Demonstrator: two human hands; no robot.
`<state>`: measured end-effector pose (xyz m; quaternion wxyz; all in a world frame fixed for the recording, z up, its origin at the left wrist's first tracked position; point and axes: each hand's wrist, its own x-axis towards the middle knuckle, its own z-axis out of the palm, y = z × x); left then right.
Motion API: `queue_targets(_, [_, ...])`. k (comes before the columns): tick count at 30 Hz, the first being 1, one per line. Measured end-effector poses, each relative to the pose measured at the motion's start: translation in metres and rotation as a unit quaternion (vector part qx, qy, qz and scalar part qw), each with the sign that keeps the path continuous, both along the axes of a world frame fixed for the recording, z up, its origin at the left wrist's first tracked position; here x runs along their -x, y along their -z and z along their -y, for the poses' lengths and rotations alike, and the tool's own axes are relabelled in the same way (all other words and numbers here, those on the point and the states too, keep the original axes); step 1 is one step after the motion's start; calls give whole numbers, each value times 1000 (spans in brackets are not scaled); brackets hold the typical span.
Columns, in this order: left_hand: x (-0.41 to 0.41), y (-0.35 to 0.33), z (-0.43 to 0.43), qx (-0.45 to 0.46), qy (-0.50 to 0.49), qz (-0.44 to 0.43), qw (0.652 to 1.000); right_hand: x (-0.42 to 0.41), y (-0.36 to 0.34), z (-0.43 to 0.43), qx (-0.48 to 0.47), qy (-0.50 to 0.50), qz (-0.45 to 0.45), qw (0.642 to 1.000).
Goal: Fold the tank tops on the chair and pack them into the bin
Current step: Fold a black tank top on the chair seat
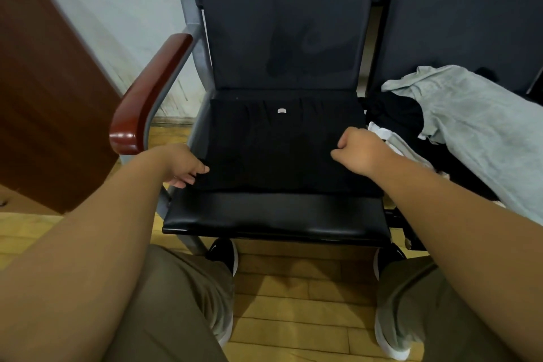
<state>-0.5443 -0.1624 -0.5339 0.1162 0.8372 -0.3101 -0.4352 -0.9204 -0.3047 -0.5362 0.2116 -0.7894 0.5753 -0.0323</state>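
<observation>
Your black top [273,153] lies flat on the seat of the chair [273,214], spread nearly across it, with a small white label [281,110] near its far edge. The bare front strip of the seat shows between the top and you.

Your left hand [183,167] is at the top's left edge, beside the red-brown armrest [150,97]. Its grip is clamped on that edge, thumb on the cloth and fingers curled below it.

Your right hand [357,147] sits on the top near its right edge, fingers curled tight. Its grip looks closed on a pinch of the black cloth, though the fingertips are hidden under the hand.

On the next seat to your right lies a loose pile [458,123] of grey, black and white garments, touching the black top's right side. Your shoes [226,253] stand on the wooden floor under the seat's front edge.
</observation>
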Motion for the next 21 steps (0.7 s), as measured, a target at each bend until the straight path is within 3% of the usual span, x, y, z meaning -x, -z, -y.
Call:
queue_targets(8, [-11,1,14,40,35,-17,998,-77,14,-9,-37,-123,124,984])
queue_targets(13, [-19,5,23,22,53,9,998,-136,24,1,-37,-160,138,977])
queue_targets(21, [-35,21,35,-7,69,-26,997,-257,40,43,-8,-199,126,972])
